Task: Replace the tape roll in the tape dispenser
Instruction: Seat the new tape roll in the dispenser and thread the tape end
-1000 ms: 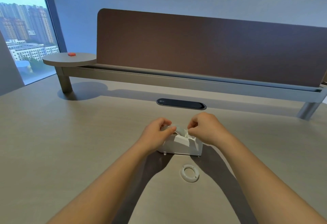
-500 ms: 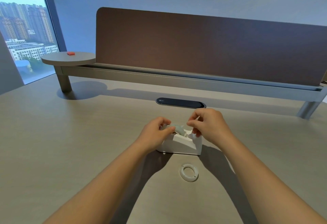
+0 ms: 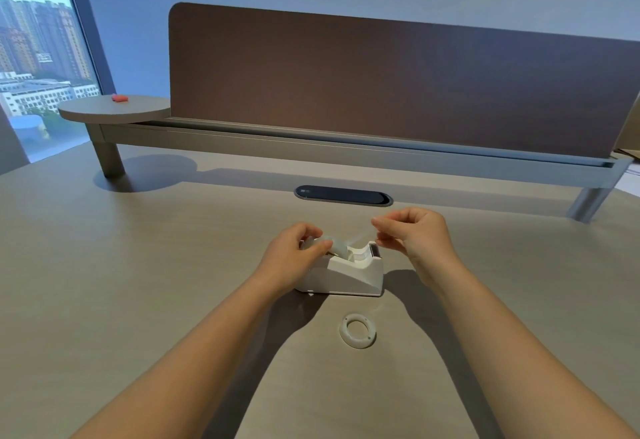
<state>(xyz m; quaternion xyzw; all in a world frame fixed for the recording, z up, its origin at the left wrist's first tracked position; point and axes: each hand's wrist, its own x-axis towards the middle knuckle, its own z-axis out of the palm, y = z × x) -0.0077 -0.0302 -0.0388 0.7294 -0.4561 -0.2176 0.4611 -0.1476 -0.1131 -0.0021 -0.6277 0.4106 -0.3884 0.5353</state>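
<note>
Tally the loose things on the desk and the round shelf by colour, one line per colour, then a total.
White: 2, the tape dispenser and the empty ring core
Clear: 1, the tape roll sitting in the dispenser under the left hand
Red-orange: 1, a small object on the round shelf
Total: 4

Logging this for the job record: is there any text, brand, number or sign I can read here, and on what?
None can be read.
Dispenser: no label or brand shows.
Tape roll: no print visible.
Empty core: plain.
Dark desk panel: a small pale mark at its left end, too small to read.
</note>
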